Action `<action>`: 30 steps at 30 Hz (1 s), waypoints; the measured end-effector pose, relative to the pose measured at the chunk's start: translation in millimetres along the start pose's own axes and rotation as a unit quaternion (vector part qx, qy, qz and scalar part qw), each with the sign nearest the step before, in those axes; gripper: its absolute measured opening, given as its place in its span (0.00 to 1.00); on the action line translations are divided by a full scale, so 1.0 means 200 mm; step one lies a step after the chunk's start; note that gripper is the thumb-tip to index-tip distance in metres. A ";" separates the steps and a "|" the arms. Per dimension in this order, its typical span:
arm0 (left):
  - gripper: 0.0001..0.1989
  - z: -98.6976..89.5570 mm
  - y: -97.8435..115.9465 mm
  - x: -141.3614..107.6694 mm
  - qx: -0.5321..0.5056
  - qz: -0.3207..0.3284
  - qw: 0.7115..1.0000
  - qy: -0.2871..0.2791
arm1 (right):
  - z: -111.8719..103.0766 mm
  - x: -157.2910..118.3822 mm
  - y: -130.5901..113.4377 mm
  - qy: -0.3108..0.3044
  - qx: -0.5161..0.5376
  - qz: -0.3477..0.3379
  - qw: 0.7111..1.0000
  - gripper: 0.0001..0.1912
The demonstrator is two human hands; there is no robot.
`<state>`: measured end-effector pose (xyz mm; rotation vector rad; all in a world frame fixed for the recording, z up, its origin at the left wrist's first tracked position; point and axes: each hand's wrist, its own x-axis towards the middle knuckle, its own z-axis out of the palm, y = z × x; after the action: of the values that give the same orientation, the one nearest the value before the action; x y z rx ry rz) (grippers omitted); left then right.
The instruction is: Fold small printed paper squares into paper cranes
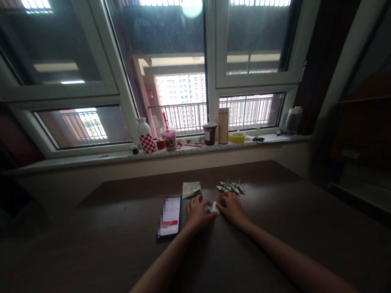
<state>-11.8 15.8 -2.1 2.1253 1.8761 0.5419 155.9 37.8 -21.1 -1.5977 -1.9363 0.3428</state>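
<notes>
Two bare hands on my remote feed, both resting low over the brown desk (106, 260); forearms enter from about seven and four o'clock. I take all bearings from the small pale piece (213, 206) between them, near mid-desk.

Left hand (198, 212) just beside it at nine, right hand (233, 208) at three. Fingers of each look closed, thumb and forefinger pinching the piece from opposite edges. Its exact shape I cannot make out; too small, half covered.

Handling, my judgement: paper-like, so very light, thin, flexible, probably able to hold a crease. Little slip, but easy to crumple or tear. I'd grip by the outer edges with fingertips only and keep the pull gentle and even.

Phone (170, 215) flat at nine, beyond the left hand; screen lit, partly pixelated. Farther off, a small stack of printed sheets (191, 189) between ten and eleven, just past the left fingers. At one, a pile of pointed, green-and-white pieces (231, 186), just past the right hand.

Farthest, the window sill (195, 151): checked bottle (147, 141) toward eleven, dark cup (209, 134) at twelve, tan flask (223, 126) just right of it, yellow tape roll (237, 138) toward one.
</notes>
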 end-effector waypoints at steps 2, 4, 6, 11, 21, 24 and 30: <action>0.19 0.00 0.00 0.00 0.001 0.002 1.000 -0.003 | 0.00 0.00 0.00 0.000 -0.003 0.001 1.000 0.07; 0.19 -0.01 0.00 0.00 0.000 0.003 1.000 -0.012 | 0.00 0.00 0.00 -0.001 -0.005 0.003 1.000 0.07; 0.20 -0.02 0.00 0.00 -0.002 0.002 1.000 -0.025 | 0.00 0.00 -0.01 -0.002 -0.010 0.006 1.000 0.08; 0.21 -0.04 0.00 0.02 -0.002 0.004 0.999 -0.046 | 0.00 0.00 0.00 -0.005 -0.019 0.006 1.000 0.07; 0.22 -0.02 -0.01 -0.01 -0.014 0.028 0.999 -0.023 | -0.01 0.00 0.00 -0.004 -0.020 0.002 1.000 0.07; 0.21 -0.02 -0.01 -0.03 -0.011 0.048 0.999 -0.004 | 0.01 0.01 0.01 -0.002 -0.021 0.017 1.000 0.09; 0.14 -0.04 -0.01 -0.04 0.018 0.081 0.997 0.001 | 0.02 0.02 0.02 -0.004 -0.020 0.027 0.999 0.08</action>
<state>-17.3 6.8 3.0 2.3147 1.7370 0.5468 156.4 42.7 -26.7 -1.6784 -1.9207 0.3360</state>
